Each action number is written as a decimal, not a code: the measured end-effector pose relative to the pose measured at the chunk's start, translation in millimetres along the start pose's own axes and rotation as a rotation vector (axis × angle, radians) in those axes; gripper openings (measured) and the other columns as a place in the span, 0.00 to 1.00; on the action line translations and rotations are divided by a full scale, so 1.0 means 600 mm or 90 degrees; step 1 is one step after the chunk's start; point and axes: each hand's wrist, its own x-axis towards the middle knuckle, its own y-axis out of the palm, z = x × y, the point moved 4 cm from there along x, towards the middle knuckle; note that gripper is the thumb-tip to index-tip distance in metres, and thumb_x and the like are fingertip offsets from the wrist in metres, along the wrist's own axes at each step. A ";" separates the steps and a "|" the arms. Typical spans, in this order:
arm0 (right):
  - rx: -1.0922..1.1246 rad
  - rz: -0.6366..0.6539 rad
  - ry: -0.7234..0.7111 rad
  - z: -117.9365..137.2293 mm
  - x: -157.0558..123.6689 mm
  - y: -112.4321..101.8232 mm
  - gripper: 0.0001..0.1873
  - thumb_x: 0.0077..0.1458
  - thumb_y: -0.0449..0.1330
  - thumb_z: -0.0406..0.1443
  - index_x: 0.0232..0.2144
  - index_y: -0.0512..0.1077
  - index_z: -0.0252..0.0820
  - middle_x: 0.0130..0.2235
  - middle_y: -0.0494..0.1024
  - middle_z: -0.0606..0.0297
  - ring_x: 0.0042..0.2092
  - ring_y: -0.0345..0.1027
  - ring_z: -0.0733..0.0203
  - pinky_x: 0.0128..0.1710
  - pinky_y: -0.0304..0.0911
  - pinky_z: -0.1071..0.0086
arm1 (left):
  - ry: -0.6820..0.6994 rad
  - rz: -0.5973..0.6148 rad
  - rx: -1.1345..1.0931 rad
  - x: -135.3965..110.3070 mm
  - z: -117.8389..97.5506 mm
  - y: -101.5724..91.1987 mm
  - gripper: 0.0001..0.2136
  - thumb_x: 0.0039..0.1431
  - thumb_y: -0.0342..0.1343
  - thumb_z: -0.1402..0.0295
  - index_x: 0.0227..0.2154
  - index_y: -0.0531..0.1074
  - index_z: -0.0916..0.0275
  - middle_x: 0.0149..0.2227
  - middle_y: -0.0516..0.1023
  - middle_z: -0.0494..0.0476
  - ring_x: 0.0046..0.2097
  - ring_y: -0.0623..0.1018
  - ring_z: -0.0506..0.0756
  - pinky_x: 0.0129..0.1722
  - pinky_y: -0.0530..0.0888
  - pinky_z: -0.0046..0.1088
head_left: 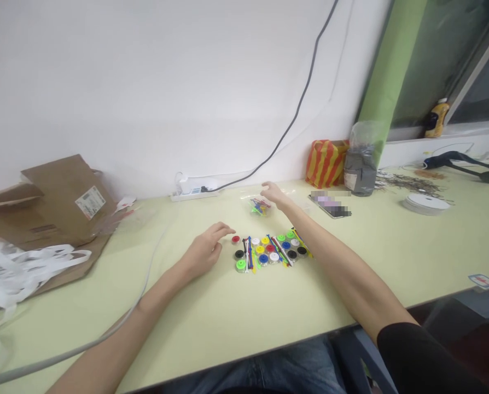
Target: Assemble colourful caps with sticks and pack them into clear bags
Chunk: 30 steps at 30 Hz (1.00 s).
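Observation:
My left hand (205, 249) rests at the left of the coloured pieces, thumb and fingers apart. Its index fingertip is beside a red round cap (236, 239), touching or nearly so. My right hand (274, 195) reaches over a clear plastic bag (261, 207) holding small coloured sticks; its fingers look loosely spread, with nothing visible in them. Between my arms lie round pieces with coloured tops, such as a green one (240, 265) and a black one (239, 254). Thin coloured sticks (249, 254) lie in bundles between them. My right forearm crosses the right end of this group.
A cardboard box (59, 205) and white strips (27, 273) are at the left. A grey cable (146, 284) passes over my left forearm. Behind are a power strip (195, 191), a phone (330, 206), a striped bag (325, 163) and a white roll (425, 203).

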 end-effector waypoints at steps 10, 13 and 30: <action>-0.227 0.198 -0.399 0.128 -0.150 0.056 0.16 0.53 0.58 0.28 0.45 0.74 0.40 0.48 0.73 0.57 0.52 0.65 0.53 0.56 0.59 0.58 | 0.036 0.041 0.011 0.002 -0.001 0.020 0.13 0.67 0.48 0.67 0.47 0.76 0.56 0.49 0.74 0.58 0.48 0.77 0.57 0.49 0.74 0.34; -0.318 0.256 -0.485 0.126 -0.234 0.049 0.11 0.59 0.59 0.30 0.44 0.75 0.41 0.49 0.72 0.55 0.54 0.64 0.51 0.57 0.58 0.55 | 0.042 0.033 0.026 0.002 0.002 0.023 0.11 0.67 0.49 0.66 0.46 0.76 0.56 0.47 0.75 0.58 0.47 0.77 0.57 0.47 0.74 0.34; -0.384 0.296 -0.529 0.052 -0.301 0.042 0.06 0.60 0.62 0.33 0.35 0.80 0.45 0.52 0.73 0.57 0.57 0.62 0.49 0.58 0.58 0.51 | -0.003 0.020 0.019 0.005 0.004 0.025 0.04 0.63 0.53 0.69 0.37 0.72 0.58 0.36 0.74 0.54 0.38 0.74 0.55 0.39 0.71 0.32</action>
